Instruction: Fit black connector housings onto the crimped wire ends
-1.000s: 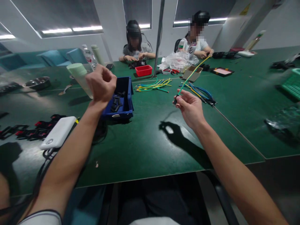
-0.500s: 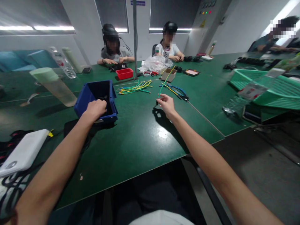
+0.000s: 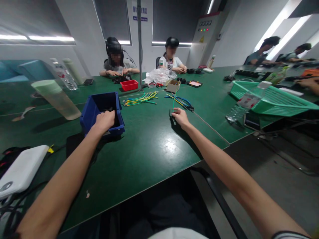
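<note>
My left hand [image 3: 104,120] reaches into the blue bin [image 3: 96,105], knuckles up and fingers curled down inside it; what they hold is hidden. My right hand [image 3: 180,117] rests low over the green table [image 3: 149,149], pinching the near end of a green-yellow wire [image 3: 174,99] that runs away from me toward a small cardboard box [image 3: 172,86]. A loose bundle of green and yellow wires [image 3: 141,98] lies between the bin and that wire. Blue and yellow wires [image 3: 183,102] lie just right of it.
A pale green cup [image 3: 56,98] stands left of the bin, bottles behind it. A white power bank [image 3: 21,171] lies at the near left. A red tray [image 3: 129,85], a pole and two seated people are at the far side. A green basket [image 3: 271,99] is right.
My left hand dropped from raised in the air into the blue bin. My right hand lowered toward the table with the wire. The view swung right.
</note>
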Motion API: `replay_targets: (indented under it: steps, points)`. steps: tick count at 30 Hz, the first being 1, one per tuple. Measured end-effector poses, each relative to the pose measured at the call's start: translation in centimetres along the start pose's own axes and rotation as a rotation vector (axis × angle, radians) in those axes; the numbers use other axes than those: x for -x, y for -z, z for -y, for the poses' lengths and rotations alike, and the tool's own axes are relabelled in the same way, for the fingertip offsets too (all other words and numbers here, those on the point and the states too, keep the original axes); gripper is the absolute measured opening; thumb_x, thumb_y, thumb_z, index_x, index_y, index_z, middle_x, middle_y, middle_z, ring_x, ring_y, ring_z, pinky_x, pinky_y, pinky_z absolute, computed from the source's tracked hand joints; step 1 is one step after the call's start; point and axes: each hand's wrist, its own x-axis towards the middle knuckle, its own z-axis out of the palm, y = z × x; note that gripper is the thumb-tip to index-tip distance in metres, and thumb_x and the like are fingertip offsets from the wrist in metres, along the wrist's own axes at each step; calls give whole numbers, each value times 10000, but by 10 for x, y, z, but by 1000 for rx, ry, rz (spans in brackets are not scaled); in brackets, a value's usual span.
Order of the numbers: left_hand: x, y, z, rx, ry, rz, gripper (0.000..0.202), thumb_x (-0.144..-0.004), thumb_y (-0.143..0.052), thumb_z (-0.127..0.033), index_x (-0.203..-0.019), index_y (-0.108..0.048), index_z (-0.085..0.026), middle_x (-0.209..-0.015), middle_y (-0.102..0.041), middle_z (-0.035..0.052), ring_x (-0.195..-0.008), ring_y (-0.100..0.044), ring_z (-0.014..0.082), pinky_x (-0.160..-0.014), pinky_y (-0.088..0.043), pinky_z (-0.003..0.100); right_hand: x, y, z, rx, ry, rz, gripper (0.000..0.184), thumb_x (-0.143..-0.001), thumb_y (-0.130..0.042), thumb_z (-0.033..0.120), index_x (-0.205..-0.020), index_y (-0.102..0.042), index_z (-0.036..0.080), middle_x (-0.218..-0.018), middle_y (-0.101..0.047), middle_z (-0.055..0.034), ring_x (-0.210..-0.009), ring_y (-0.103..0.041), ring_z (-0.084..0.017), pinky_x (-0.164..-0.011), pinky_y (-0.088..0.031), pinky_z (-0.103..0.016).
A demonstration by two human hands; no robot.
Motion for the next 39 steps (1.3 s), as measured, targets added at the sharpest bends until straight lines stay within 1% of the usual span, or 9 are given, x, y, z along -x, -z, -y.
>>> replay_targets:
  steps: [3, 6, 11, 13, 17, 23, 32, 36, 39]
  points:
    - [-1, -2, 1, 26, 5, 0, 438, -874, -381, -324, -1228, -574, -155, -1098, -659, 248, -982, -650, 394, -771, -495, 440, -9, 26, 1, 31, -23, 41, 392, -665, -670, 192, -1052, -675, 131, -802, -683, -53, -602, -570, -125, -603, -480, -283]
    - [-2, -3, 3, 48, 3, -4, 463, -859, -428, -403, -1217, -583, -155, -1108, -655, 248, -983, -649, 400, -772, -498, 446, -26, 54, 9, 65, -35, 98, 375, -659, -704, 163, -1029, -686, 105, -698, -659, -46, -546, -545, -117, -546, -449, -263]
    - [-4, -7, 3, 56, 5, -14, 452, -849, -462, -379, -1202, -590, -126, -1107, -654, 247, -999, -647, 382, -796, -498, 424, -62, 91, 23, 149, -80, 169, 352, -623, -772, 136, -960, -704, 56, -577, -609, -39, -448, -465, -93, -454, -374, -243]
    - [-5, -9, 3, 53, 17, -23, 425, -855, -454, -337, -1191, -599, -120, -1113, -652, 247, -1013, -644, 371, -813, -497, 424, -72, 99, 25, 194, -112, 201, 357, -623, -798, 162, -951, -709, 55, -575, -610, -43, -454, -475, -98, -459, -392, -248]
    - [-5, -10, 3, 49, 32, -28, 390, -856, -441, -256, -1184, -611, -131, -1122, -655, 230, -1040, -639, 347, -843, -496, 424, -85, 101, 21, 422, -210, 295, 412, -658, -807, 225, -1031, -708, 78, -613, -623, -35, -499, -508, -100, -500, -442, -233]
    - [-3, -9, 3, 57, 28, -33, 378, -864, -429, -248, -1176, -614, -139, -1116, -660, 217, -1045, -638, 357, -830, -503, 428, -94, 88, 18, 557, -225, 368, 455, -711, -738, 157, -1150, -671, 61, -601, -600, -14, -483, -486, -87, -462, -406, -206]
    - [-2, -8, 3, 46, 23, -43, 384, -856, -430, -235, -1186, -602, -138, -1109, -657, 213, -1041, -641, 353, -815, -508, 420, -125, 84, 33, 833, -192, 461, 335, -643, -729, 76, -977, -761, 94, -583, -628, -21, -512, -531, -121, -522, -440, -238]
    - [-2, -7, 3, 39, 11, -48, 382, -856, -422, -250, -1172, -600, -130, -1085, -660, 225, -1013, -648, 371, -786, -515, 435, -132, 83, 38, 1058, -88, 474, 343, -633, -743, 104, -974, -771, 139, -648, -677, -28, -595, -593, -143, -593, -461, -241]
    - [-4, -8, 4, 41, 24, -69, 398, -866, -407, -277, -1192, -586, -136, -1081, -661, 225, -1010, -646, 379, -780, -515, 449, -134, 85, 40, 1120, -59, 437, 333, -623, -764, 147, -956, -773, 161, -704, -705, -29, -657, -625, -161, -640, -467, -246]
